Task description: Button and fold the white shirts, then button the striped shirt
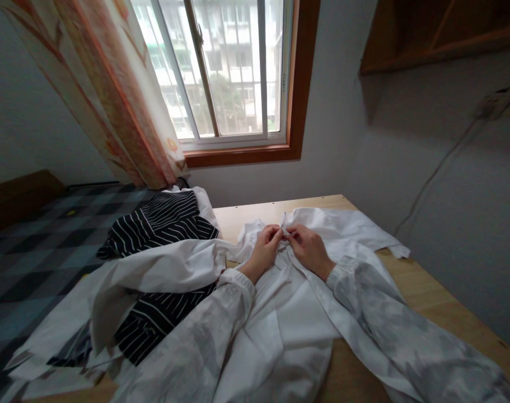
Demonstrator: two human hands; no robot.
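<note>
A white shirt (299,313) lies spread over the wooden table, one sleeve (166,266) stretching out to the left and the other part reaching right. Near its collar, my left hand (266,246) pinches the fabric with thumb and fingers. Close against it, my right hand (308,246) is also closed on the shirt at the same spot, fingertips almost meeting. Whether a button sits between the fingertips is too small to make out. Both forearms, in grey-white patterned sleeves, rest over the shirt's lower part.
Black-and-white striped clothing (166,215) is heaped at the left, partly under the white sleeve. Beyond it lies a bed with a dark checked cover (23,268). The wooden table (435,291) meets the wall below a window (233,73) with a patterned curtain (99,84). A shelf (439,50) hangs upper right.
</note>
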